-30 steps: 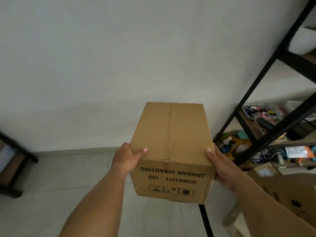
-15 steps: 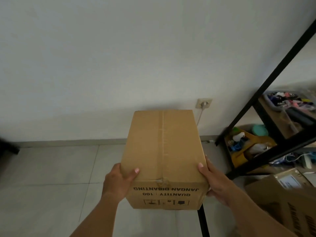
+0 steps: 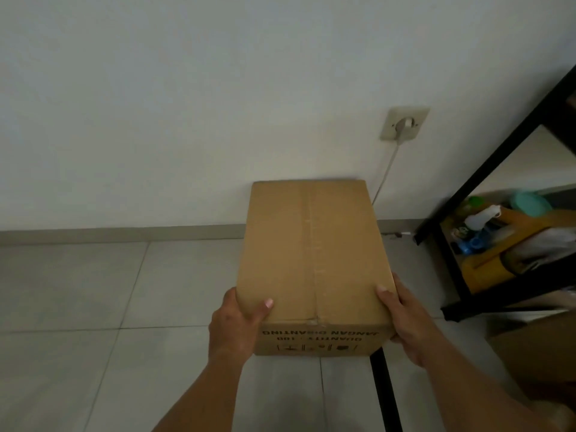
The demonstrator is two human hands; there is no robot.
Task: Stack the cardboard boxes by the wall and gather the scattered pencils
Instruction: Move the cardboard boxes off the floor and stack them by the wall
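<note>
The cardboard box (image 3: 311, 260) is taped along its top seam, with its printed end facing the person, and lies lengthwise with its far end toward the wall (image 3: 187, 104).

The left hand (image 3: 237, 325) clamps the near left corner, thumb flat on the top face. The right hand (image 3: 402, 319) clamps the near right corner likewise. The remaining fingers of both are hidden by the box.

The box is over the tiled floor (image 3: 93, 307), its far end at the skirting, just left of the cable (image 3: 386, 169) hanging from the socket (image 3: 404, 123). Contact with the floor: cannot tell.

A black shelf frame (image 3: 498, 157) stands at the right, and a second cardboard box (image 3: 536, 347) lies beside it at the floor's right edge.
</note>
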